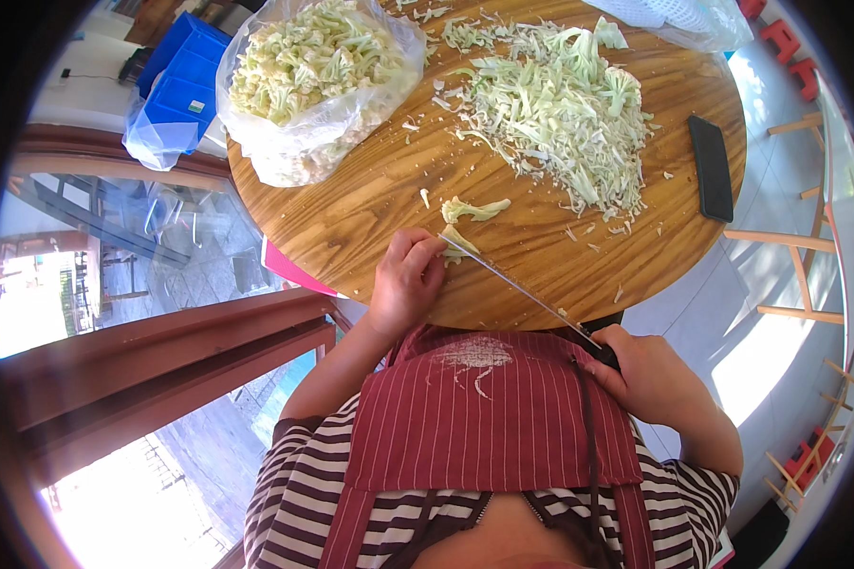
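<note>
Slicing was under way, by the look of it: left hand (pixel 405 284) pinned a cauliflower piece (pixel 457 242) under closed fingertips, right hand (pixel 640 372) wrapped the knife (pixel 527 296) handle, blade tip beside those fingertips, so the next cut called for keeping them clear.

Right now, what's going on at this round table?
A person in a striped apron is slicing cauliflower on a round wooden table. The left hand pins a small floret piece while the right hand holds a long knife, its tip at that piece. A pile of sliced cauliflower lies further back, beside a clear bag of florets and a dark phone.
</note>
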`<action>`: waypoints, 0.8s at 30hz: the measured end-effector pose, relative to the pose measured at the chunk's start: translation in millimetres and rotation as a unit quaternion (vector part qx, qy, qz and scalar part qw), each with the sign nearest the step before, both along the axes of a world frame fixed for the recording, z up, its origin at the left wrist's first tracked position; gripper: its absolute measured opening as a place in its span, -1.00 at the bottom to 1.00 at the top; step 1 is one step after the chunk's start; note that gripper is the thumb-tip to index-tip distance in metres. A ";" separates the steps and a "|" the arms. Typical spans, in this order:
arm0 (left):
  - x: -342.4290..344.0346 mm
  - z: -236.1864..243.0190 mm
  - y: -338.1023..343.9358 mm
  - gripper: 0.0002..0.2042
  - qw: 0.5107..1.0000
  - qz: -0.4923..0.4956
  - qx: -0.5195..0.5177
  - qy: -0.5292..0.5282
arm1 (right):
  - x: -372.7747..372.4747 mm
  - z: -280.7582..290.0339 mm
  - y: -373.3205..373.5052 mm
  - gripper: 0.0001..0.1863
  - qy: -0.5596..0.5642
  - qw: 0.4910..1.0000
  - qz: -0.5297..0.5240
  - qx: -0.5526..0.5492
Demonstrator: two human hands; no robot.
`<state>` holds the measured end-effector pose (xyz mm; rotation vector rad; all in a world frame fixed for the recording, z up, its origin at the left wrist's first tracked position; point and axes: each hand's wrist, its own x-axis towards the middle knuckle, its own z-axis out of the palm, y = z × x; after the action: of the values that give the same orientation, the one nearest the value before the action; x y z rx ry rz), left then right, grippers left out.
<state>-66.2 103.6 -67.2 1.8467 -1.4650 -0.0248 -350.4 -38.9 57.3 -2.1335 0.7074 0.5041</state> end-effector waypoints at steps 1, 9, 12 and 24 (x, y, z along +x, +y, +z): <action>0.1 0.3 -0.5 -0.77 1.000 0.002 0.001 0.002 | 0.6 0.6 0.0 -0.61 -0.005 1.000 0.006 -0.005; -0.5 -1.0 -1.7 -0.80 0.999 0.021 0.009 0.032 | 5.0 6.3 -0.7 -0.64 0.002 0.999 0.034 -0.029; -0.4 -2.2 -2.4 -0.78 0.999 0.014 0.002 0.033 | 5.8 6.9 -0.8 -0.64 0.009 0.999 0.035 -0.028; -0.5 -4.7 -2.4 -0.76 0.999 -0.027 -0.023 -0.003 | 14.6 -10.7 -11.4 -0.61 0.010 0.999 0.038 -0.020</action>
<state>-66.7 101.2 -72.0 1.7729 -1.5073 -0.0113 -335.7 -50.3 46.6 -2.2029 0.6540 0.5564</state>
